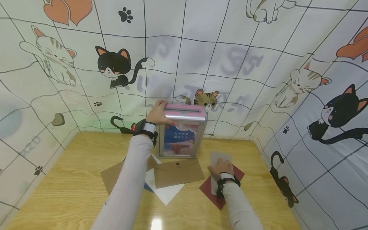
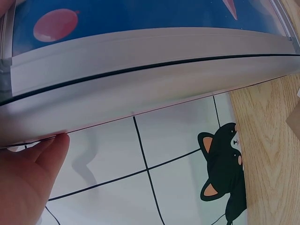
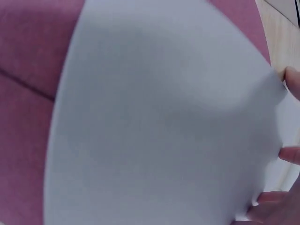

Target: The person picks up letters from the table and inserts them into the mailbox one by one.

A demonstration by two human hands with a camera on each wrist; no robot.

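A silver-framed letter box (image 1: 184, 131) stands upright at the back of the table, with a pink top, a long slot and a blue picture panel. My left hand (image 1: 157, 113) grips its upper left corner, thumb on the front; in the left wrist view fingertips (image 2: 58, 145) touch its edge. My right hand (image 1: 222, 168) pinches a pale grey envelope (image 1: 214, 185) lying over a dark red envelope (image 1: 208, 188). In the right wrist view the grey envelope (image 3: 140, 117) bows upward between thumb and fingers. My palm hides part of it in the head view.
In front of the box lies a brown envelope (image 1: 178, 175) over a white one (image 1: 168, 193). Another brown envelope (image 1: 110, 174) and a blue edge (image 1: 148, 187) show beside my left forearm. Cat-printed cloth (image 1: 161, 57) hangs behind the wooden table (image 1: 184, 214) and at its sides.
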